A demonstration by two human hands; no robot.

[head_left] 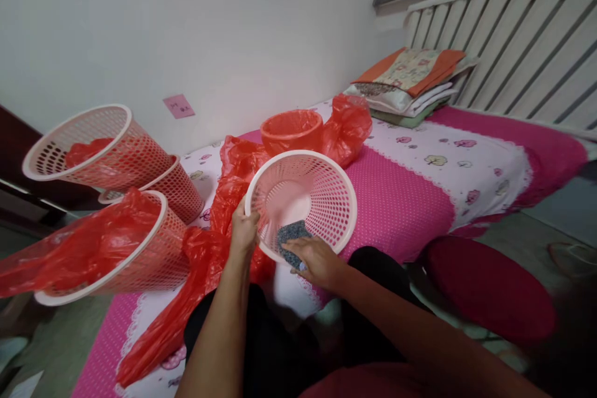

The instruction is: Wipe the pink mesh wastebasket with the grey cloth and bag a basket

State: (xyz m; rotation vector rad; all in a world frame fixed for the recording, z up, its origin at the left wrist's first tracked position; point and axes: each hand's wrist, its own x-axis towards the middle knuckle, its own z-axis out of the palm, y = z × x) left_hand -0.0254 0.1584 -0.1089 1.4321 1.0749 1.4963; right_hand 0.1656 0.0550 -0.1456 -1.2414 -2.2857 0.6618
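A pale pink plastic basket with perforated walls is tilted in front of me, its mouth facing up toward the camera. My left hand grips its rim on the left side, fingers wrapped round the edge. Inside the near rim, my right hand presses a dark grey cloth or scouring pad against the basket wall; which of these it is I cannot tell. Red plastic bags lie behind and to the left of the basket.
More pink baskets with red bags in them stand at the left. Behind mine is a red-covered basket. Folded cushions lie on the pink patterned bedspread near the radiator. A round dark red stool stands at the right.
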